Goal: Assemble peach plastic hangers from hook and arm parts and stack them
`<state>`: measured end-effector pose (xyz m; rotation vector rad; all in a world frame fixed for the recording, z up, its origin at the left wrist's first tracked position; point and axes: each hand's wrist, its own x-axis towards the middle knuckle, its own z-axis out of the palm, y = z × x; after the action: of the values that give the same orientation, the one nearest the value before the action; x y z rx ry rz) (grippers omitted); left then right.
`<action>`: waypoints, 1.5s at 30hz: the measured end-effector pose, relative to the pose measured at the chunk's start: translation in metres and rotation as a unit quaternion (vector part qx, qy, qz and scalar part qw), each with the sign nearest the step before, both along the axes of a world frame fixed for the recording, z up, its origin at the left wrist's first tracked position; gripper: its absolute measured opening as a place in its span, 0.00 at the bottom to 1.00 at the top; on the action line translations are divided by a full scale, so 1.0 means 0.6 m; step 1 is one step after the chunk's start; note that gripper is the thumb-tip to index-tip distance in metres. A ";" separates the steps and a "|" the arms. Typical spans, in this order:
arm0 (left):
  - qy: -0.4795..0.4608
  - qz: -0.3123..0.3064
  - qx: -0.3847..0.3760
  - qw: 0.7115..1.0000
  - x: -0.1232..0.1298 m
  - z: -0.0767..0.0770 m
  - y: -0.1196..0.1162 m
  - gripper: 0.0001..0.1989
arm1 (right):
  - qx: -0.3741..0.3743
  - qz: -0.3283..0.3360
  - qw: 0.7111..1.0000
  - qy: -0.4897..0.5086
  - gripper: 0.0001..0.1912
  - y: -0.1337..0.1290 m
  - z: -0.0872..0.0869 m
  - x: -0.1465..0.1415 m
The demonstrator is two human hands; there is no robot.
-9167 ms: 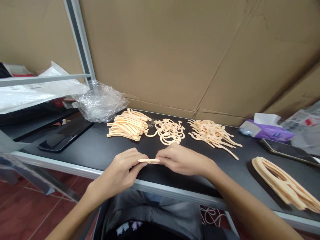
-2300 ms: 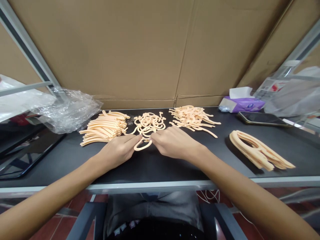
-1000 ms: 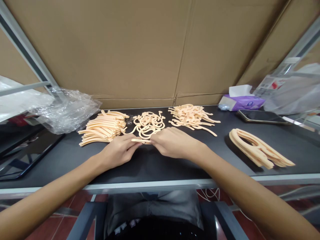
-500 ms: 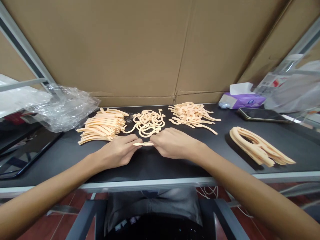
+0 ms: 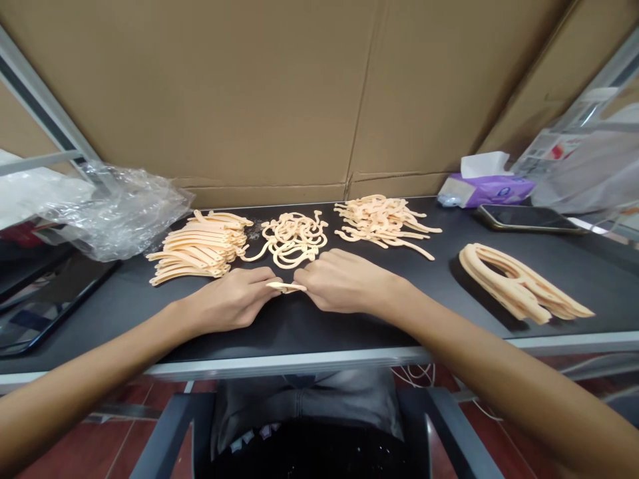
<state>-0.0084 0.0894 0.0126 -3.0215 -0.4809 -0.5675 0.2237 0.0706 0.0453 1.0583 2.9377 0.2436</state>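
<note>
A small pale wooden-looking piece (image 5: 286, 287) spans the gap between my two hands, just above the black table. My left hand (image 5: 239, 298) pinches its left end, and my right hand (image 5: 339, 283) grips its right end with curled fingers. Beyond my left hand lies a pile of flat, slightly curved pale strips (image 5: 197, 246). Curled pale pieces (image 5: 294, 238) form a heap straight ahead of both hands. Behind my right hand is a pile of wavy pale pieces (image 5: 382, 223). My fingers hide the ends of the held piece.
A stack of larger curved pale pieces (image 5: 519, 283) rests at the right. Behind it are a phone (image 5: 529, 218) and a purple tissue pack (image 5: 492, 189). Clear plastic wrap (image 5: 120, 213) and a dark tablet-like device (image 5: 44, 313) are at the left. Cardboard (image 5: 239, 100) stands behind the table.
The held piece has tilted slightly between my hands and its outline looks less flat. Both hands still grip it. The camera view has shifted a little.
</note>
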 end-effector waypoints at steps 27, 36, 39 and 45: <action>-0.024 0.071 0.051 0.996 0.006 -0.010 0.007 0.13 | -0.049 -0.033 0.997 0.055 0.17 0.021 0.007 -0.002; -0.022 0.081 0.043 0.996 0.007 -0.011 0.004 0.12 | -0.068 -0.046 0.994 0.073 0.16 0.020 0.007 -0.002; -0.037 0.077 0.053 0.995 0.006 -0.014 0.003 0.11 | -0.060 -0.042 0.995 0.067 0.17 0.018 0.006 -0.002; -0.103 0.070 0.086 0.988 0.008 -0.014 0.002 0.09 | -0.022 -0.033 0.997 0.062 0.15 0.011 0.007 -0.001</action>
<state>-0.0035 0.0907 0.0041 -2.7534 -0.6121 -0.8678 0.2229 0.0773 0.0495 1.2027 2.9938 0.1143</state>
